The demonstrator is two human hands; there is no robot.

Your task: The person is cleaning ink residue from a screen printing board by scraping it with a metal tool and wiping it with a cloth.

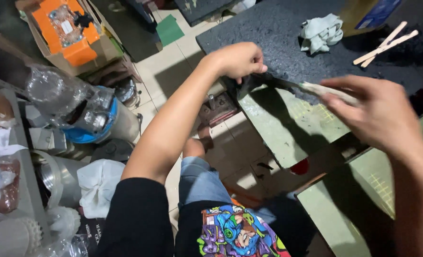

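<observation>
Black table point(287, 43) carries rag point(321, 32) (crumpled), wooden sticks point(385, 45)

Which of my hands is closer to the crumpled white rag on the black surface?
Left. Your left hand is just left of and below the crumpled white rag; your right hand, holding a flat stick, is farther down.

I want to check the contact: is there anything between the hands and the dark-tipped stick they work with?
Nothing visible. The right hand holds the pale end of the stick, and the left hand pinches its dark end directly.
</observation>
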